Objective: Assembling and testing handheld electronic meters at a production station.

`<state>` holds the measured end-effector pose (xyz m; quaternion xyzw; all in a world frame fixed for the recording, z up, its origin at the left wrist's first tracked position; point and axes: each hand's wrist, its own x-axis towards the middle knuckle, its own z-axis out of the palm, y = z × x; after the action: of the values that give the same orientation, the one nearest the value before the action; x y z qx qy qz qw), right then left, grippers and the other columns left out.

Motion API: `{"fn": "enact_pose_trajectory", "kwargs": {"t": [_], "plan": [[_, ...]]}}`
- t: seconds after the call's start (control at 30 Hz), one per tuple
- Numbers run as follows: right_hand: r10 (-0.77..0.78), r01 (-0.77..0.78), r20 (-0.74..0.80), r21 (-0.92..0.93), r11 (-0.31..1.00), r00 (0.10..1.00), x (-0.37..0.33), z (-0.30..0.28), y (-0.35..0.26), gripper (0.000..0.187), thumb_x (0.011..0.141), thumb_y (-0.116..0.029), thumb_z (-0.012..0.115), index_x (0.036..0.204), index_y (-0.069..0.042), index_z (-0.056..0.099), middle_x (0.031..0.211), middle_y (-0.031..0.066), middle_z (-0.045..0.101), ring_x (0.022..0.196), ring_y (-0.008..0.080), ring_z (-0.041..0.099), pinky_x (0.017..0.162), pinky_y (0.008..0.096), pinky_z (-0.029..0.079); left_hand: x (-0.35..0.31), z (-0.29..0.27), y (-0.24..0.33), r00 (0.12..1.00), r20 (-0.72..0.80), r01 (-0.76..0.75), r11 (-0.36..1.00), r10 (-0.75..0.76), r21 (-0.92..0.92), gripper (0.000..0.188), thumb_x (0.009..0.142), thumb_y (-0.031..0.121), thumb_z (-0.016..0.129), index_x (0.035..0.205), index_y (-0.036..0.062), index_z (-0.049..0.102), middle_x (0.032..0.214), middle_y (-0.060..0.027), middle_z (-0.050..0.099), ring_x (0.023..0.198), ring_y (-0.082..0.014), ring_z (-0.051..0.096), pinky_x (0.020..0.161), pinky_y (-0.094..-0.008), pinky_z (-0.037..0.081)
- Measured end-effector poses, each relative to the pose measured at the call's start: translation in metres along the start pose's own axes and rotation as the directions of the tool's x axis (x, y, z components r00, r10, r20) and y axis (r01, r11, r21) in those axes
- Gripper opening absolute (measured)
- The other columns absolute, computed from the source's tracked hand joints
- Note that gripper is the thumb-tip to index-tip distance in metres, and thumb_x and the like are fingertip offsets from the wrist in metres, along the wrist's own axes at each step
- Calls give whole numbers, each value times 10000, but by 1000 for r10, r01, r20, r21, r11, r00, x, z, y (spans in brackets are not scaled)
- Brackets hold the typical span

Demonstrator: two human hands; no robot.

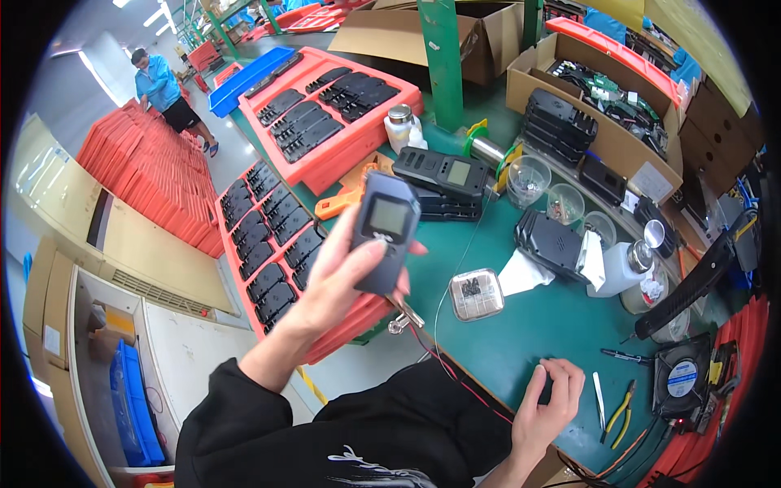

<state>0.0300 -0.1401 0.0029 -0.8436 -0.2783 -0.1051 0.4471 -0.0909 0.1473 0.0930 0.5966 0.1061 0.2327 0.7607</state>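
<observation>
"What was being held?"

"The left hand [333, 272] was wrapped around a dark-grey oblong plastic handheld device [386, 244], thumb across its face. The right hand [547, 407], fingers loosely curled, showed nothing in its grasp."

"How did the device lie?"

"Its long axis pointed mostly away from the body; it was ahead and left of the right hand, well apart from it."

"And around them?"

"A clear square box [488, 304] of small black parts sat between them on the green tabletop [504, 350]. Yellow-handled pliers [627, 397] lay right of the right hand."
</observation>
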Motion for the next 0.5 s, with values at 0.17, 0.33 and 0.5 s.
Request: {"fn": "enact_pose_trajectory", "kwargs": {"t": [0.17,0.33,0.5], "plan": [[-28,28,4,-42,999,1000,1,-2,-4,61,924,41,646,984,36,653,1013,158,626,925,303,608,825,406,499,33,-60,26,983,-89,-134,958,161,253,606,1114,422,444,1568,45,310,1201,-164,659,896,-176,681,778,-328,577],[-224,216,-106,-79,973,969,-10,-8,-7,63,909,54,616,945,31,661,851,140,634,783,281,607,703,385,490,72,-138,51,920,-220,-157,821,324,549,569,1113,436,457,1530,49,439,1208,-113,667,984,-150,653,866,-310,530],[-141,111,117,227,967,983,-70,-17,1,143,922,-57,566,948,15,687,719,90,637,666,236,624,591,336,473,119,-240,59,855,-253,-53,560,454,827,522,1065,356,577,1467,27,529,1273,-119,675,1084,-212,641,951,-350,501]]}}
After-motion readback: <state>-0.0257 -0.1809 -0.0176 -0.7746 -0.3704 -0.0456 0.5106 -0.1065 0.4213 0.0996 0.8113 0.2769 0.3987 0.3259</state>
